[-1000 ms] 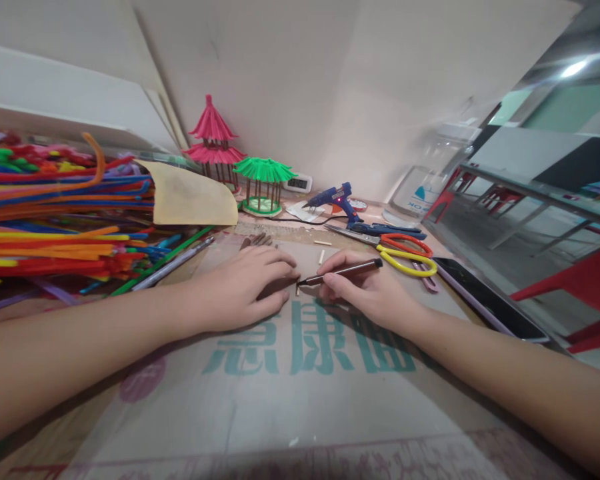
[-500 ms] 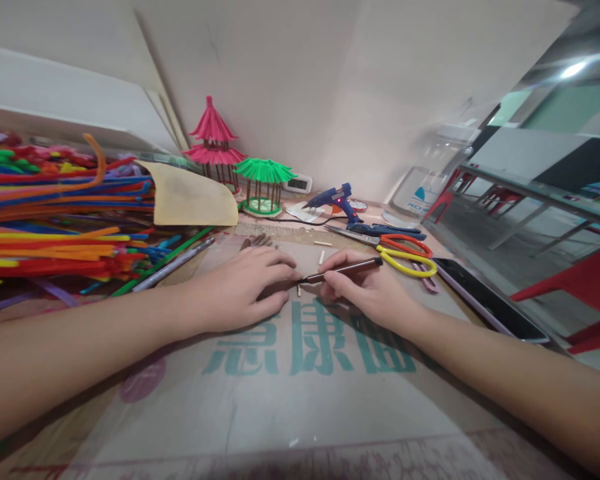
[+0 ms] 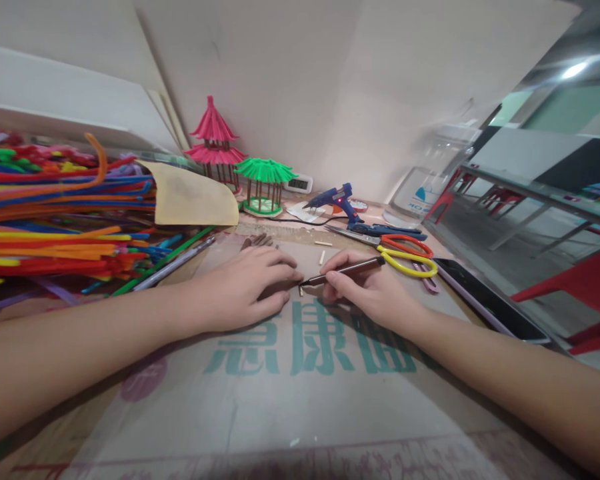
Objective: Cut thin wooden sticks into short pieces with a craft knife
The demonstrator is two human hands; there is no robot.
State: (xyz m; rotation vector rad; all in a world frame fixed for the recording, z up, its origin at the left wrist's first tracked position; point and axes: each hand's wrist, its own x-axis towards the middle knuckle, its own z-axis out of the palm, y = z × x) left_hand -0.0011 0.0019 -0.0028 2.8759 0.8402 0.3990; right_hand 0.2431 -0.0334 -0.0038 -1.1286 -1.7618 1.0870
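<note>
In the head view, my right hand (image 3: pixel 363 288) grips a brown marker pen (image 3: pixel 355 268) like a writing tool, its tip pointing left onto a short pale stick (image 3: pixel 301 291). My left hand (image 3: pixel 250 287) rests on the plastic sheet (image 3: pixel 260 413), palm down, with its fingers stretched out. Its index fingertip is right beside the short stick; whether it presses on it, I cannot tell. Two more pale sticks lie just beyond, one upright in view (image 3: pixel 323 257) and one crosswise (image 3: pixel 323 243). Behind my left hand sits a small pile of brown sticks (image 3: pixel 258 241).
Bundles of coloured pipe cleaners (image 3: pixel 55 200) fill the left side. At the back stand a pink-roofed model pagoda (image 3: pixel 213 133), a green-roofed model pavilion (image 3: pixel 264 172) and a blue glue gun (image 3: pixel 336 199). Scissors (image 3: pixel 409 257), a phone (image 3: pixel 490 297) and a clear plastic jug (image 3: pixel 425 177) are on the right.
The short stick has shifted and turned slightly under the marker tip, and the marker has moved a touch to the right. My left hand stays nearly still.
</note>
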